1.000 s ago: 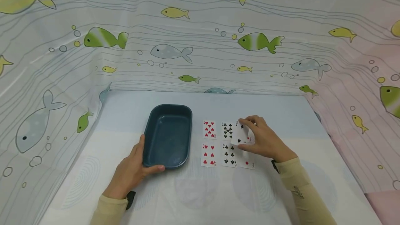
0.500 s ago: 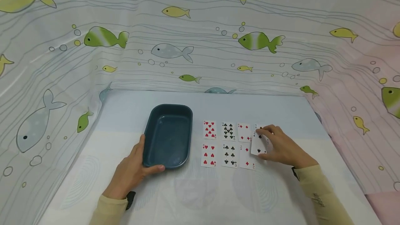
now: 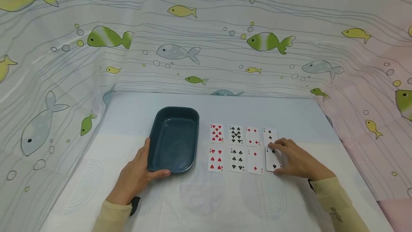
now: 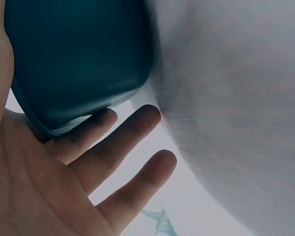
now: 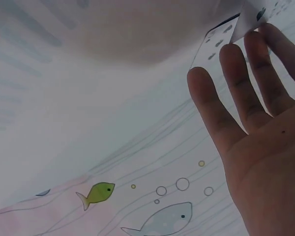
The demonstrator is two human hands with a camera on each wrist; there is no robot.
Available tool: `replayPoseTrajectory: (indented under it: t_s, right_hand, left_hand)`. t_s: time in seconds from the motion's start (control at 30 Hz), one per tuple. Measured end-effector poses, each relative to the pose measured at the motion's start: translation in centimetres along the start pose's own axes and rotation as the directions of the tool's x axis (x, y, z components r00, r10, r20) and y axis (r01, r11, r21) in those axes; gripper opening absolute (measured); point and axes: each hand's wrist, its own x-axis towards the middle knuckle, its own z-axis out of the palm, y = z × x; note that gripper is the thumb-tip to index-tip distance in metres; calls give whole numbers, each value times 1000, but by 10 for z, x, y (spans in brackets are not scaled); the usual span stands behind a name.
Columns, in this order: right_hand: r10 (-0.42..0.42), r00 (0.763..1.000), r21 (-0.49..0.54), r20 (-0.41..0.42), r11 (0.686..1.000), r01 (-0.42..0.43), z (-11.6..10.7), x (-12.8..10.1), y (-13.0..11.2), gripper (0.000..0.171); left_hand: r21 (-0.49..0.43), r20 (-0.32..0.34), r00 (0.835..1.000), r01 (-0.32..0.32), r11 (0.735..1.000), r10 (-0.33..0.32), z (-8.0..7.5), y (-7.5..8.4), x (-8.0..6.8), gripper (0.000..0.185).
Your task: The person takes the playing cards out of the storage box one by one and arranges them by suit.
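Observation:
A playing card, the two of spades [image 3: 272, 161], lies between the thumb and fingers of my right hand [image 3: 296, 160], which pinches it by its edges. It sits just below the three of spades [image 3: 269, 134], at the right end of the cards. In the right wrist view, the fingertips [image 5: 232, 55] are at a tilted card corner. My left hand [image 3: 133, 174] rests against the near left corner of a dark blue rectangular dish [image 3: 197, 139]. Its thumb lies along the near side. The left wrist view shows straight, spread fingers [image 4: 132, 191] beside the dish wall [image 4: 88, 64].
Several face-up cards lie in two rows right of the dish: hearts [image 3: 215, 160], clubs [image 3: 237, 160] and diamonds [image 3: 255, 160] in neighbouring columns. They rest on a white and pale blue table cover [image 3: 206, 203]. A fish-patterned curtain [image 3: 206, 46] encloses the back and sides.
My right hand has carried the two of spades rightward, then lowered it toward me below the three of spades. The left hand and the dish have stayed in place.

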Motion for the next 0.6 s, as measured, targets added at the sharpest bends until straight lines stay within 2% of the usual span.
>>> replayPoseTrajectory:
  t_s: [0.2,0.4,0.47,0.53,0.6]
  right_hand:
    - [-14,1000,15,9,1000,14,3,-5,3,83]
    - [5,1000,60,3,998,-5,5,-8,6,81]
    - [16,1000,76,-16,997,-14,3,-8,7,79]
    - [42,998,94,-39,995,-38,1,-8,9,79]
    - [81,994,111,-73,991,-72,-1,-6,11,79]
  left_hand:
    - [-22,8,1000,-1,1000,1,2,1,1,134]
    - [-34,59,998,28,999,-26,-1,-1,1,134]
    - [-40,65,997,36,999,-33,-3,-3,0,129]
    - [-43,41,999,34,998,-32,-8,-5,1,121]
    - [-42,-19,1000,5,999,-6,-15,-4,4,113]
